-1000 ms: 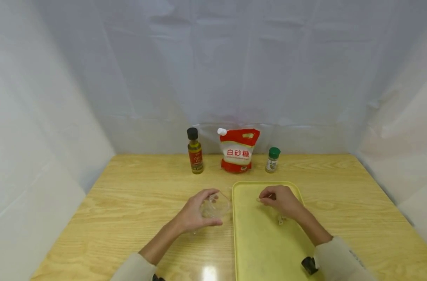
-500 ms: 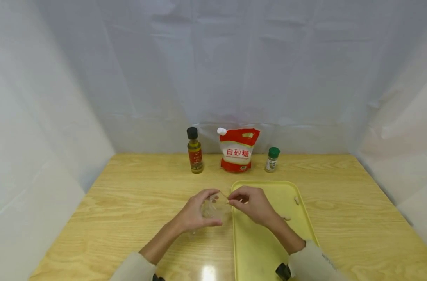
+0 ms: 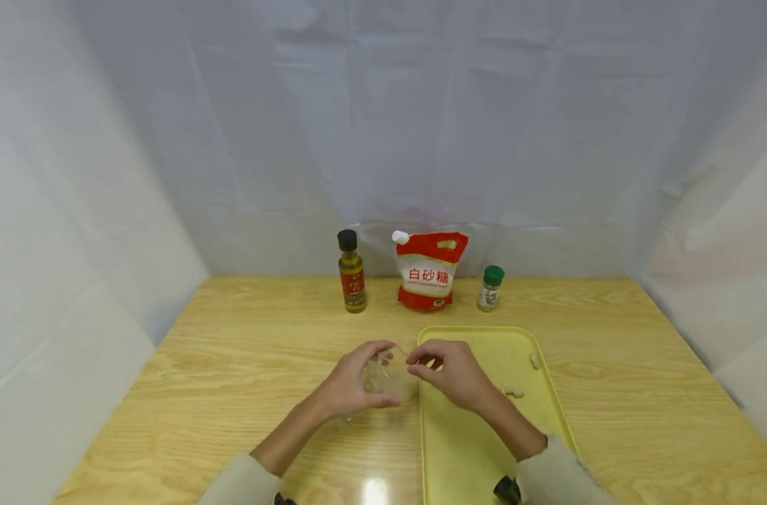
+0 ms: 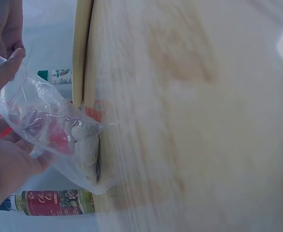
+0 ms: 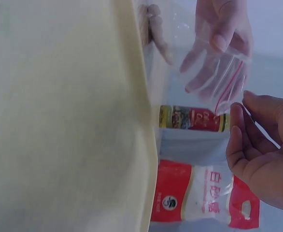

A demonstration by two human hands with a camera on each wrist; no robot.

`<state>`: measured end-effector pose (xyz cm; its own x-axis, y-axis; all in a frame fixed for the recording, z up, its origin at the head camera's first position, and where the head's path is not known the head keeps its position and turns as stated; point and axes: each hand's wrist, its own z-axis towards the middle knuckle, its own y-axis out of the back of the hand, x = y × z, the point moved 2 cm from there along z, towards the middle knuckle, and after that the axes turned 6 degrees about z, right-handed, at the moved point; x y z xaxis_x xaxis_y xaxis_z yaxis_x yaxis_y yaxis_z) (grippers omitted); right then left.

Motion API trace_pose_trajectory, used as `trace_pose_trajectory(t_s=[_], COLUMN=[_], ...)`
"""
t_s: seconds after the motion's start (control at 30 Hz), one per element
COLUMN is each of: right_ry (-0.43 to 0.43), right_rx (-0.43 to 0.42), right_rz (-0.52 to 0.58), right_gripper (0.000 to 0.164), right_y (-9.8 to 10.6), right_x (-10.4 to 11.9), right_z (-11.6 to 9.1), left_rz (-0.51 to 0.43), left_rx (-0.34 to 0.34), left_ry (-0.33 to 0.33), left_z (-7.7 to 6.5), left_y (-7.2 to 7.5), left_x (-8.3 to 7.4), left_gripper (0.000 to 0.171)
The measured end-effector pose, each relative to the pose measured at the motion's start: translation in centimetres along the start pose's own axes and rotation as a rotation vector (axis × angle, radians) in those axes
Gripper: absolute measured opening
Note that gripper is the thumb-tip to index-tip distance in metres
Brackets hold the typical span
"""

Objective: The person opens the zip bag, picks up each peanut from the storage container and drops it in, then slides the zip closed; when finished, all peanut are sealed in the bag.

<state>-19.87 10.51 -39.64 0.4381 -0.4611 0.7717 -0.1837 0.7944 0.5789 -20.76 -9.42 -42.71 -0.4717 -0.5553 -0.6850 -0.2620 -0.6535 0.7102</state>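
Observation:
My left hand point(image 3: 351, 386) holds a transparent zip bag point(image 3: 378, 379) by its upper part, thumb and fingers spread around it. In the left wrist view several peanuts point(image 4: 86, 145) sit low inside the bag. At the bag's mouth is my right hand point(image 3: 455, 372), thumb and forefinger tips close together beside the zip edge; whether they pinch anything is hidden. The right wrist view shows the red zip line of the bag point(image 5: 228, 87) ending near those fingertips. More peanuts lie on the yellow tray point(image 3: 465, 449), among them a peanut point(image 3: 534, 361) near its right rim.
Along the back of the wooden table point(image 3: 263, 337) stand an olive oil bottle point(image 3: 353, 280), a red and white sugar pouch point(image 3: 429, 273) and a small green-capped seasoning jar point(image 3: 490, 289). White sheets point(image 3: 383, 126) enclose the table at the back and sides.
My right hand has moved left from over the tray to the bag's mouth. The peanut seen at its fingertips half a second ago no longer shows there. The left hand stays put.

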Motion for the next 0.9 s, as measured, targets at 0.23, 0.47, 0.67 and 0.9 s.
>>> trace_pose_trajectory(t_s=[0.23,0.47,0.67,0.9], right_ry=[-0.04,-0.071,-0.147,-0.163], right_rx=[0.002,0.009,0.077,0.121], right_rz=[-0.047,-0.105,-0.099,-0.114], right_gripper=[0.009,0.01,0.015,0.013], right_y=[2.2,4.4,6.8,8.7], right_x=[-2.1,-4.0,-5.6,-7.3], right_z=[-1.4,-3.0,-4.2,-5.5], left_rz=[0.01,0.028,0.038,0.044], left_rx=[-0.01,-0.011,-0.011,-0.013], left_ry=[-0.002,-0.018,-0.013,-0.005], left_z=[0.1,0.0,0.0,0.0], left_y=[0.1,0.0,0.1,0.1], left_x=[-0.1,-0.1,-0.1,0.0], left_gripper=[0.081,0.082,0.082,0.083])
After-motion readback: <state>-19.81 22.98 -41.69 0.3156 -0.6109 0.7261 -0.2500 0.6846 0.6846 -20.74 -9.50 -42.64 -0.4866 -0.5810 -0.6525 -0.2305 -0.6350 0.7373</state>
